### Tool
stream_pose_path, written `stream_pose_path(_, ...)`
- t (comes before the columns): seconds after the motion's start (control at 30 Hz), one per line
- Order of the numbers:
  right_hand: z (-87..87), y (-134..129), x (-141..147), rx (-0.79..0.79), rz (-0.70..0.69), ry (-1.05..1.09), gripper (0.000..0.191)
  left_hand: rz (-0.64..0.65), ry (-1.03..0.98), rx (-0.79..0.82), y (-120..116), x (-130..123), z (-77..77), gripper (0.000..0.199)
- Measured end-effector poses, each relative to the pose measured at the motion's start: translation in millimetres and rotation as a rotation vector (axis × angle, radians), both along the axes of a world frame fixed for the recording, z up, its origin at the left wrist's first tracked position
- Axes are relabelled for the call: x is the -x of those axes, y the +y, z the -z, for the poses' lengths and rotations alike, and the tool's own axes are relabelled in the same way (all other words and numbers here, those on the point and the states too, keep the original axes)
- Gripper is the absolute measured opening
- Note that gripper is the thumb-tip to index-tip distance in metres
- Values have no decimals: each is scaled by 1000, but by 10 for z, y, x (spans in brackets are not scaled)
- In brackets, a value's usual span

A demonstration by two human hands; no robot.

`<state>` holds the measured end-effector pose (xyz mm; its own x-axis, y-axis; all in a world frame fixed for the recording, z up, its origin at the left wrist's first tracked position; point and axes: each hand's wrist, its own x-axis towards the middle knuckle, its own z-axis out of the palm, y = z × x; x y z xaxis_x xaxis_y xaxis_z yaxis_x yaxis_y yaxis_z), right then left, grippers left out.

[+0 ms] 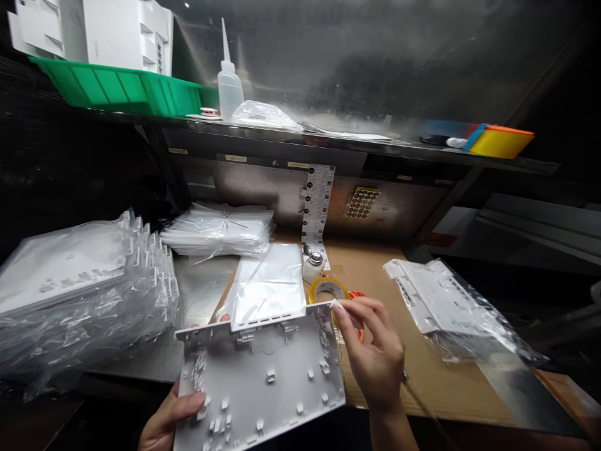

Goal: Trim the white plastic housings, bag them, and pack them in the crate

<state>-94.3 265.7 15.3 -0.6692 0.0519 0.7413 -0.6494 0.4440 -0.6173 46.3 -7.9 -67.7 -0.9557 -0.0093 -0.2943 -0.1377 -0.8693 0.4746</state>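
Head view, left hand [171, 416] gripping white plastic panel [263, 382], right hand [375, 351] pinching its top corner, tape roll [328, 289] behind.

In your left hand [171, 416] you hold a white plastic panel [263, 382]; it looks matt and smooth, with small moulded clips. Your right hand [375, 354] pinches a small white piece [337, 305] at its 1 o'clock corner; I cannot tell its material. At 12 o'clock from the panel lies a glossy clear plastic bag [270, 288], and beside it a roll of shiny yellowish tape [328, 289]. At 9 o'clock you see more white plastic panels [70, 275] in crinkled transparent film. The table [451, 382] is covered with brown matt cardboard, with dull metal at the edge. At 11 o'clock, above, stands a green glossy plastic tray [117, 91].
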Motion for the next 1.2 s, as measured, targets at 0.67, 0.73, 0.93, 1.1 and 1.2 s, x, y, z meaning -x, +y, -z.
stream_pose_path(0.67,-213,-460,-286,119,-33,109,11,-34,180,83,1033,460,-714,67)
stream_pose_path(0.73,-290,-568,-345,130,-79,148,15,-11,217,101,1142,504,-756,66)
stream_pose_path(0.93,-371,-519,-294,107,15,155,14,-8,289,161,1304,571,-847,62)
stream_pose_path(1.1,-409,-467,-298,78,59,184,11,-16,338,157,1376,618,-894,61)
stream_pose_path(1.2,-412,-471,-299,106,71,182,9,-24,351,146,1400,633,-903,61)
